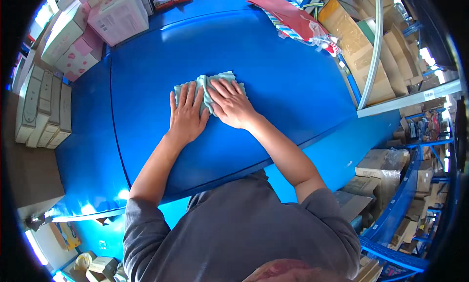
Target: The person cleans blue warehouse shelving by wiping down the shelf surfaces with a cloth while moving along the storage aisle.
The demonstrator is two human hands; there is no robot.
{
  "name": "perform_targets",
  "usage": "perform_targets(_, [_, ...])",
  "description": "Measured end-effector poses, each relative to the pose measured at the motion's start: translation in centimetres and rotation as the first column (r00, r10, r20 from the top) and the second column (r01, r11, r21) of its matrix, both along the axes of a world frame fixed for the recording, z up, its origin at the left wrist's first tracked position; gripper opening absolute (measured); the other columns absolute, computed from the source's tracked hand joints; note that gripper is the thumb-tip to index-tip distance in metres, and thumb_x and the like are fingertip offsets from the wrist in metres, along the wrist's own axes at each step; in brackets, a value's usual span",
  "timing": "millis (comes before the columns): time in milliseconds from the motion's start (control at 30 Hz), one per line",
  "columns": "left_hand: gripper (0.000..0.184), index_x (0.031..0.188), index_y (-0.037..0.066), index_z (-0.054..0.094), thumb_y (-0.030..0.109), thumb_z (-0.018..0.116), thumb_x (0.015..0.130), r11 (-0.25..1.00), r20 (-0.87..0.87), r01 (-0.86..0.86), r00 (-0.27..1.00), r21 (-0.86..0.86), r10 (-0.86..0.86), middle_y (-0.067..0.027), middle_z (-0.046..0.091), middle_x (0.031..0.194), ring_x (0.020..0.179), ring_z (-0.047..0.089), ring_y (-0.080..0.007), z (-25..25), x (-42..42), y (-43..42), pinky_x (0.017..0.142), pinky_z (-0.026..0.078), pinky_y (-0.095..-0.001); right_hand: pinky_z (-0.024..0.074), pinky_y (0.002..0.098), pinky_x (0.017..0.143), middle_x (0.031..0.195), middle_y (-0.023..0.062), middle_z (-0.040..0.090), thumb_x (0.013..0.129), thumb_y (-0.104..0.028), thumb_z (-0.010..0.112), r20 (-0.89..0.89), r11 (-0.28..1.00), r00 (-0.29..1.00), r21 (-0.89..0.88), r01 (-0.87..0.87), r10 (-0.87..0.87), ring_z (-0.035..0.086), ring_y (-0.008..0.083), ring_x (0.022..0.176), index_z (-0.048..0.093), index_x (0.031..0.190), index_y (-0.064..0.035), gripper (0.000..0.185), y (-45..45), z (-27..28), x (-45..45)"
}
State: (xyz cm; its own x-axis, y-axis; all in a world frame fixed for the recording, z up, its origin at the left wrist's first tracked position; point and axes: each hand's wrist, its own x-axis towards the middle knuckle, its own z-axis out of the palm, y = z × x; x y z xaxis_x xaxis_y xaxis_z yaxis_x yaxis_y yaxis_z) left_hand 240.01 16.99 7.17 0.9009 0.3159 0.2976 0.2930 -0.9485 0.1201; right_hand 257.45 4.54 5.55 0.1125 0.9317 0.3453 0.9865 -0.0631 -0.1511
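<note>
A light grey-green cloth (204, 80) with a scalloped edge lies on the blue table (293, 101), bunched into a ridge at its middle. My left hand (186, 117) rests on the left part of the cloth, palm down with the fingers spread. On the right part, my right hand (231, 105) lies flat, its fingers stretched toward the upper left. The ridge of cloth runs between the two hands. The palms hide part of the cloth.
Pink and white boxes (118, 18) stand at the back left, with white boxes (41, 106) below them. Red and striped packages (293, 20) lie at the back right, beside cardboard boxes (359, 52) and a metal frame (410, 100).
</note>
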Motion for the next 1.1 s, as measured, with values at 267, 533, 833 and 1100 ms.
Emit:
perform_targets(267, [0.062, 0.157, 0.005, 0.043, 0.033, 0.046, 0.102, 0.995, 0.053, -0.094, 0.994, -0.024, 0.096, -0.0202, 0.037, 0.164, 0.154, 0.027, -0.0442, -2.8, 9.8, 6.2, 0.122, 0.016, -0.0682, 0.0299, 0.0544, 0.12, 0.158, 0.0136, 0.049, 0.102, -0.029, 0.052, 0.022, 0.984, 0.987, 0.085, 0.16, -0.162, 0.043, 0.038, 0.146, 0.055, 0.149, -0.0113, 0.05, 7.0, -1.0, 7.2])
perform_targets(533, [0.062, 0.157, 0.008, 0.043, 0.035, 0.047, 0.102, 0.992, 0.133, -0.12, 0.985, 0.041, 0.113, -0.0192, 0.039, 0.164, 0.151, 0.032, -0.0452, -3.9, 17.5, 12.4, 0.117, 0.022, -0.0716, 0.0353, 0.0536, 0.114, 0.152, 0.0118, 0.055, 0.1, -0.03, 0.054, 0.093, 0.945, 0.96, 0.225, 0.237, -0.262, 0.049, 0.038, 0.139, 0.06, 0.145, -0.0153, 0.049, 13.5, -1.9, 13.8])
perform_targets(833, [0.061, 0.152, 0.006, 0.05, 0.038, 0.051, 0.1, 0.984, 0.223, -0.171, 0.962, 0.051, 0.155, -0.02, 0.046, 0.158, 0.148, 0.036, -0.0463, -4.6, 21.4, 15.3, 0.116, 0.024, -0.0718, 0.0382, 0.053, 0.11, 0.146, 0.0118, 0.06, 0.096, -0.033, 0.057, 0.077, 0.909, 0.939, 0.288, 0.302, -0.336, 0.055, 0.0373, 0.132, 0.064, 0.14, -0.0166, 0.048, 16.9, -2.3, 17.0])
perform_targets(1100, [0.062, 0.151, 0.005, 0.05, 0.041, 0.051, 0.101, 0.985, 0.224, -0.113, 0.971, 0.127, 0.083, -0.0191, 0.046, 0.159, 0.146, 0.039, -0.0465, -4.7, 17.3, 12.4, 0.115, 0.026, -0.0721, 0.0355, 0.0531, 0.113, 0.151, 0.0118, 0.057, 0.098, -0.041, 0.055, 0.08, 0.905, 0.937, 0.298, 0.303, -0.34, 0.051, 0.0366, 0.137, 0.065, 0.139, -0.0158, 0.049, 12.2, -1.9, 14.1])
